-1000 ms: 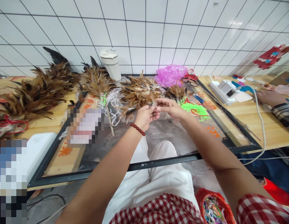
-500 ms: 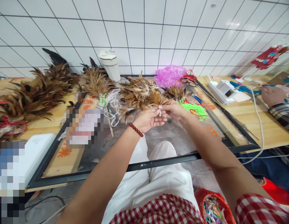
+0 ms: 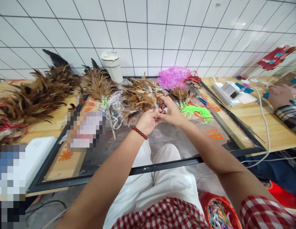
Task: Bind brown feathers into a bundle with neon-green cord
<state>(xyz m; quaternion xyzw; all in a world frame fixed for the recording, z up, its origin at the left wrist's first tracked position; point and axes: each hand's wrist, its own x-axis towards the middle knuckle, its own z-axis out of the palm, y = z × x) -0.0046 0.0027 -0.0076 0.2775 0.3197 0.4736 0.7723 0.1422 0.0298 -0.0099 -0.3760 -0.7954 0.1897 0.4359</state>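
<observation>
My left hand (image 3: 147, 121), with a dark red bead bracelet at its wrist, is closed in a pinch. My right hand (image 3: 171, 112) meets it at the fingertips, thumb and fingers also closed. Between them they grip brown feathers (image 3: 149, 101) at the pale quill ends; the ends are mostly hidden by fingers, so I cannot tell how many there are. Just behind lies a loose pile of brown and black feathers (image 3: 136, 90). To the right, a smaller feather bundle (image 3: 180, 94) lies against bright green ties (image 3: 197, 111).
A black-framed glass panel (image 3: 167, 163) spans my work area. Feather bunches (image 3: 43, 87), a white lidded cup (image 3: 113, 68) and a pink plastic bag (image 3: 173, 77) stand behind. Blue-handled snips (image 3: 202, 100) and a power strip (image 3: 225, 93) sit right. A co-worker's hand (image 3: 279, 97) is far right.
Both hands have shifted slightly left and closer together. My right hand has turned, its fingers raised behind the quills. The held feathers now point up and left.
</observation>
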